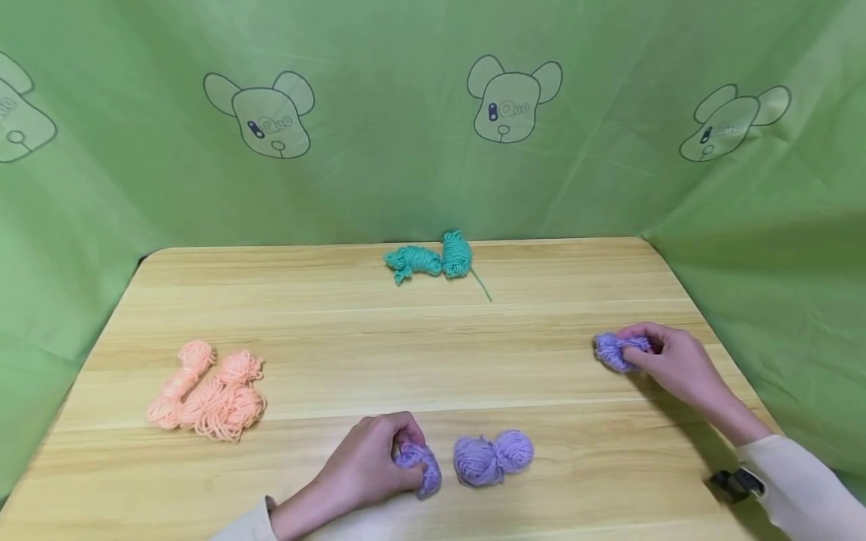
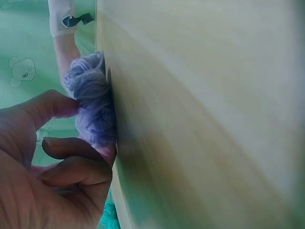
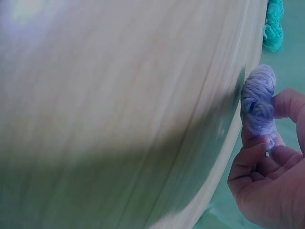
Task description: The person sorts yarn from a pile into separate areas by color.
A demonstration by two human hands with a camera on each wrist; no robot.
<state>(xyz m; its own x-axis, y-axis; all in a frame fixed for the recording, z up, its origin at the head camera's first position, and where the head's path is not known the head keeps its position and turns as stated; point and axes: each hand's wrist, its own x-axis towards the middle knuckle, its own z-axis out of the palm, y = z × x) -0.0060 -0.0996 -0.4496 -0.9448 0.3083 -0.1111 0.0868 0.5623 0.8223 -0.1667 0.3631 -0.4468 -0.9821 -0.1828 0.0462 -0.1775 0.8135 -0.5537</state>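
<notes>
In the head view my left hand (image 1: 368, 462) pinches a small purple yarn bundle (image 1: 428, 469) near the front of the table. Just right of it lies another purple yarn skein (image 1: 477, 460), tied at the middle into two lobes. Off to the right, my right hand (image 1: 676, 361) grips a third purple yarn bundle (image 1: 612, 351) between thumb and fingers. The right wrist view shows this wound bundle (image 3: 259, 100) between the thumb and the curled fingers. In the left wrist view, thumb and fingers hold purple yarn (image 2: 95, 124) low at the tabletop.
Peach yarn skeins (image 1: 210, 398) lie grouped at the table's left. Two teal yarn skeins (image 1: 456, 255) sit at the back edge, one with a loose strand. Green cloth (image 1: 392, 150) with mouse-head prints walls the wooden table (image 1: 338, 323) at the back and sides.
</notes>
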